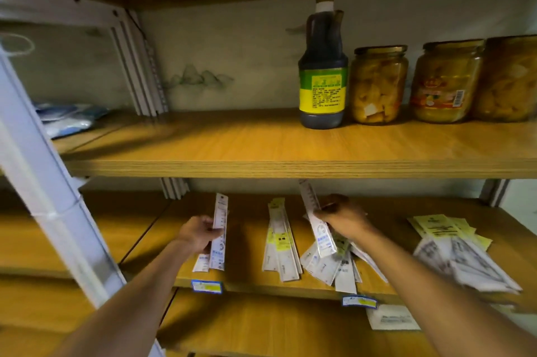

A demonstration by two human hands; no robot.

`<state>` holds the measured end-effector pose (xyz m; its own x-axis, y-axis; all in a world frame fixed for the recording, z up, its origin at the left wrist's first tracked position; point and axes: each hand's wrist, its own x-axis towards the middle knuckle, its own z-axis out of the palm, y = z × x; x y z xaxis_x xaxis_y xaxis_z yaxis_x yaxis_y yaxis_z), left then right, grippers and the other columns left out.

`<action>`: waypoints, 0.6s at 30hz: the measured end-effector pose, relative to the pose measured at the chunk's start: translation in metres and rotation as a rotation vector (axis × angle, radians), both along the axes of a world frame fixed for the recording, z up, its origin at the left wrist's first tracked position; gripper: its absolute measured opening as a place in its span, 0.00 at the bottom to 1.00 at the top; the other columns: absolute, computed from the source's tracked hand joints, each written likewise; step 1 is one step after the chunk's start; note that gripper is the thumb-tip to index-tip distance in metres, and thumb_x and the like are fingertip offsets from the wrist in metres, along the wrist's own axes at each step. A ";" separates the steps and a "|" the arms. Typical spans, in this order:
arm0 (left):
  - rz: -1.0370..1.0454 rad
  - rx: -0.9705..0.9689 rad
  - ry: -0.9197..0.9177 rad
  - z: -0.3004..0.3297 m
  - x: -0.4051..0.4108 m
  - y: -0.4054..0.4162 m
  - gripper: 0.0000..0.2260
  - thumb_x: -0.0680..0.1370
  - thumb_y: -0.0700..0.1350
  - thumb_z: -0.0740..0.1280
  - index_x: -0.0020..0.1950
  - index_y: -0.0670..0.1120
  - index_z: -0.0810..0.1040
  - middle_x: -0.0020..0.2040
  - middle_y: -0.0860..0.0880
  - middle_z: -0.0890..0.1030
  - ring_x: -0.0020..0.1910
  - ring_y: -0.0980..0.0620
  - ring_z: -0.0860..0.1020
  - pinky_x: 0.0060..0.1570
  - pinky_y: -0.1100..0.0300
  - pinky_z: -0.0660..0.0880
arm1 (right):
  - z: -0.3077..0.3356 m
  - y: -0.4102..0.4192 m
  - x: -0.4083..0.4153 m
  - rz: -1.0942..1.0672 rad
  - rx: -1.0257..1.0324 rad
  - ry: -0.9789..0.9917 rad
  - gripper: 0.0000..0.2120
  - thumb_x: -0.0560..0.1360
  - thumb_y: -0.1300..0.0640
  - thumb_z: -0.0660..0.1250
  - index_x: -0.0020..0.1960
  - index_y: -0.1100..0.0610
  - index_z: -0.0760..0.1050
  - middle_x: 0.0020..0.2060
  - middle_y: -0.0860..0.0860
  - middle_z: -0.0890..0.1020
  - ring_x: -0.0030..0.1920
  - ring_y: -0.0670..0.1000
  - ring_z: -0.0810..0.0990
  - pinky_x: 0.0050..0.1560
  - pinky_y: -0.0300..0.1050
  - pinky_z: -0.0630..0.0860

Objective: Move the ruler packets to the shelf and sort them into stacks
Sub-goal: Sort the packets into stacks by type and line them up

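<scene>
Wooden shelf (pixel 250 240) halfway sorted, both hands busy with ruler packets.

Left hand (pixel 200 233) grips a blue-printed packet (pixel 220 233) over the small left stack; right hand (pixel 343 217) pinches another packet (pixel 315 220) above the loose heap (pixel 334 265). Yellow stack (pixel 280 243) looks tidy (right-hand pile (pixel 462 255) remains fanned, unsorted).
</scene>
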<state>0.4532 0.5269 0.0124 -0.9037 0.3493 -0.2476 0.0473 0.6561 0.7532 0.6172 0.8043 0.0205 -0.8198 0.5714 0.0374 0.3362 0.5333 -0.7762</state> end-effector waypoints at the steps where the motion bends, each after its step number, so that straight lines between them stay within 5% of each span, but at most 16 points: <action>1: -0.015 -0.014 0.006 -0.002 -0.005 -0.004 0.17 0.76 0.42 0.71 0.64 0.44 0.75 0.55 0.44 0.82 0.54 0.46 0.81 0.57 0.46 0.79 | 0.001 -0.009 -0.007 -0.002 0.008 0.009 0.15 0.73 0.52 0.72 0.58 0.55 0.77 0.54 0.51 0.83 0.41 0.44 0.80 0.36 0.37 0.77; 3: -0.050 -0.041 0.034 -0.005 -0.013 -0.011 0.19 0.76 0.43 0.71 0.65 0.44 0.74 0.58 0.45 0.81 0.56 0.47 0.80 0.57 0.50 0.78 | 0.001 -0.027 -0.021 -0.011 0.067 -0.007 0.17 0.73 0.49 0.72 0.59 0.54 0.76 0.55 0.51 0.83 0.49 0.50 0.82 0.45 0.44 0.79; 5: -0.098 -0.101 0.073 -0.006 -0.021 -0.017 0.20 0.76 0.45 0.72 0.66 0.45 0.73 0.61 0.46 0.79 0.58 0.48 0.78 0.54 0.56 0.76 | 0.002 -0.046 -0.032 -0.009 0.092 -0.046 0.21 0.74 0.46 0.70 0.63 0.53 0.74 0.57 0.51 0.81 0.54 0.52 0.80 0.44 0.41 0.73; 14: -0.197 -0.264 0.170 -0.026 -0.046 -0.033 0.15 0.73 0.50 0.74 0.56 0.51 0.74 0.49 0.52 0.80 0.47 0.54 0.79 0.53 0.54 0.78 | 0.002 -0.088 -0.055 0.003 0.021 -0.063 0.12 0.74 0.49 0.70 0.56 0.49 0.78 0.51 0.47 0.82 0.46 0.46 0.78 0.33 0.33 0.67; 18: -0.289 -0.320 0.297 -0.017 -0.049 -0.039 0.11 0.76 0.53 0.70 0.56 0.54 0.74 0.49 0.54 0.79 0.49 0.55 0.77 0.50 0.56 0.75 | -0.009 -0.099 -0.070 -0.062 -0.085 -0.059 0.11 0.73 0.50 0.72 0.54 0.52 0.77 0.52 0.51 0.82 0.48 0.50 0.81 0.44 0.42 0.78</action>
<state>0.4045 0.4883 -0.0048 -0.8293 0.5433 -0.1305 0.4413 0.7801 0.4434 0.5469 0.7049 0.0118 -0.7819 0.6204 -0.0608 0.4135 0.4432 -0.7954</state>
